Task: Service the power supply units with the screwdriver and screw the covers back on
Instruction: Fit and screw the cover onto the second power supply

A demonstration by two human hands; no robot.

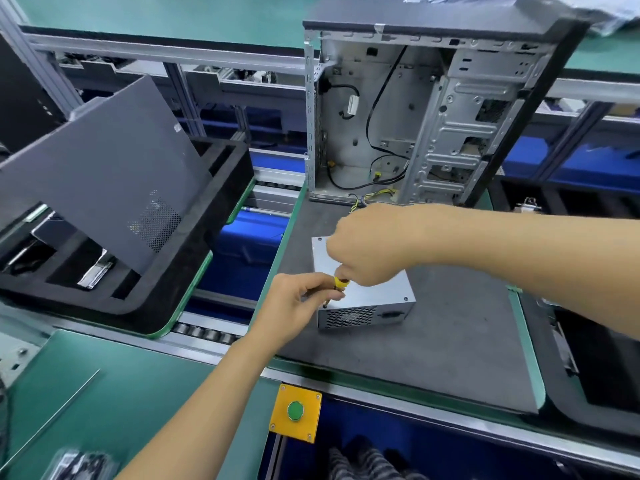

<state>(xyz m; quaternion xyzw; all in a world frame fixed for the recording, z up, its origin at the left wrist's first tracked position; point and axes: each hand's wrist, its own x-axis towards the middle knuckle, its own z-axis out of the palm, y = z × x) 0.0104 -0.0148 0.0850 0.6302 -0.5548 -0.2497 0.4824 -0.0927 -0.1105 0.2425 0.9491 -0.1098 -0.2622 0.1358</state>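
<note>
A silver power supply unit (377, 295) lies on the grey mat (433, 348), its vent grille facing me. A yellow-handled screwdriver (340, 283) points down at the unit's near left corner. My right hand (367, 247) grips the screwdriver's handle from above. My left hand (294, 303) pinches the screwdriver's shaft low down, near the tip. Most of the handle is hidden under my right hand.
An open computer case (426, 116) stands upright behind the unit, loose cables hanging inside. A grey side panel (104, 171) leans in a black foam tray (194, 258) to the left. A yellow box with a green button (295, 410) sits at the near bench edge.
</note>
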